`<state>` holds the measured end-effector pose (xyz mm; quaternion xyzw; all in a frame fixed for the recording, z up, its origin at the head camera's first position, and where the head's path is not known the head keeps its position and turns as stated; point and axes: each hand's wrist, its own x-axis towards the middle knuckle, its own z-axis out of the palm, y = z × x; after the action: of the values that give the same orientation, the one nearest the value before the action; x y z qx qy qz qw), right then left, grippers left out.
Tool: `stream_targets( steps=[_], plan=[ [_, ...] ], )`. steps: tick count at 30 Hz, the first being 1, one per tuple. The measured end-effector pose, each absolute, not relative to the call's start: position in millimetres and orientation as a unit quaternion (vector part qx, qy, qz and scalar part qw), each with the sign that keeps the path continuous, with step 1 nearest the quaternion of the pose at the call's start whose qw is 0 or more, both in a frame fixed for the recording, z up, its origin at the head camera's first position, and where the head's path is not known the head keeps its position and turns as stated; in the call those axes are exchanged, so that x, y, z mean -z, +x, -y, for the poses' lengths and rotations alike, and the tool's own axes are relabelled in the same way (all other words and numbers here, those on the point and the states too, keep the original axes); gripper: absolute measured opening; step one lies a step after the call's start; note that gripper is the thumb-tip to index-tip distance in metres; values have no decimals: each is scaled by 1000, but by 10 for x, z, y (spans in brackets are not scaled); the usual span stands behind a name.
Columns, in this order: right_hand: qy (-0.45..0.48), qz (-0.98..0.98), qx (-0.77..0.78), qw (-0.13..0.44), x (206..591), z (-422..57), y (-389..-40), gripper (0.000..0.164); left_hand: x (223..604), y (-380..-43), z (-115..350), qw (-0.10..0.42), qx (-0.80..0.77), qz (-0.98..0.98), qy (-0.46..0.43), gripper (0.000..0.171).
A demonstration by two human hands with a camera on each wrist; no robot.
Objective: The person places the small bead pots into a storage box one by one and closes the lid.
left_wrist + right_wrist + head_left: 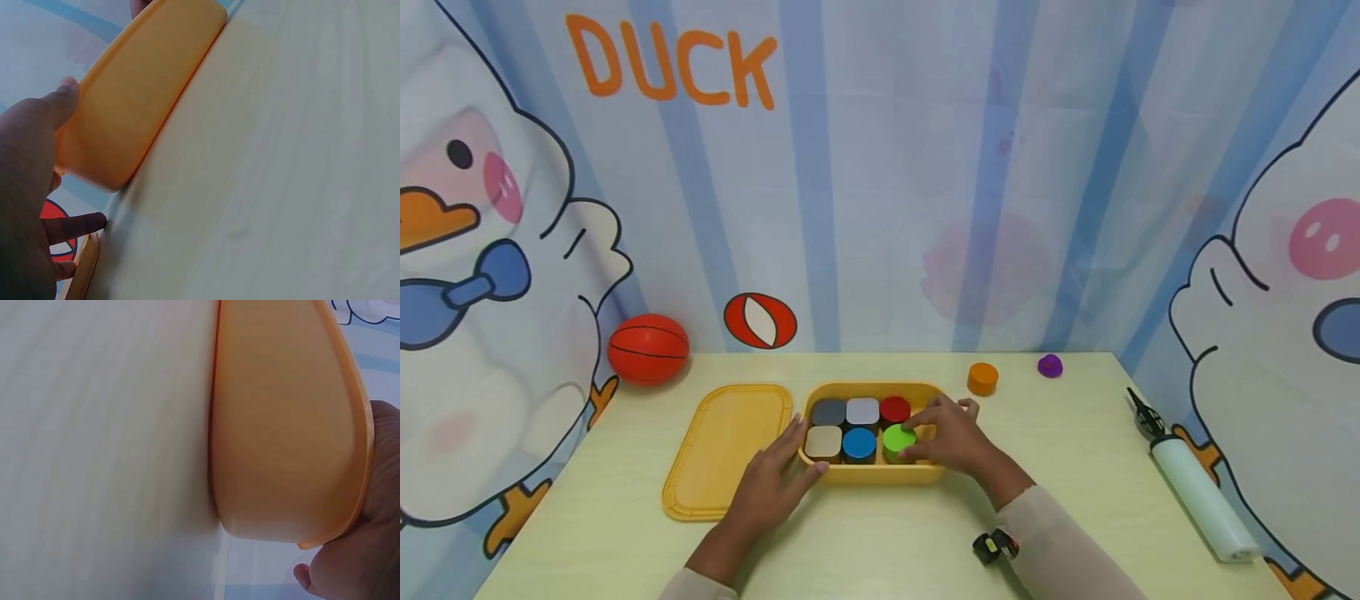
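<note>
Box [880, 475] sits between the hands, head view: right hand [953, 435] pinching the green block [898, 442] inside, left hand [769, 487] touching its end, fingers extended. Left wrist: thumb on the rim. Right wrist: pinch hidden.

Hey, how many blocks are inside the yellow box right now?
6. Back row, left to right: dark gray block, light gray block, red block. Front row: beige block, blue block, green block, pinched by the right hand. That hand could hide another.
</note>
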<state>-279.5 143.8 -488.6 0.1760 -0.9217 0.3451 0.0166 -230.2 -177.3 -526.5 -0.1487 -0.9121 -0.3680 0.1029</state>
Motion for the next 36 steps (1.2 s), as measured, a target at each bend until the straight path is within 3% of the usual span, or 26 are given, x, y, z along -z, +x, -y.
stream_targets(
  steps=[8, 36],
  plan=[
    [195, 930, -309, 37, 4884, -1422, -2808, 33, 5264, -2309, 1774, 104, 370, 911, -151, 81],
    [213, 920, -329, 11, 4889, -1460, -2823, 31, 5275, -2317, 1773, 106, 364, 913, -153, 81]
  ],
)
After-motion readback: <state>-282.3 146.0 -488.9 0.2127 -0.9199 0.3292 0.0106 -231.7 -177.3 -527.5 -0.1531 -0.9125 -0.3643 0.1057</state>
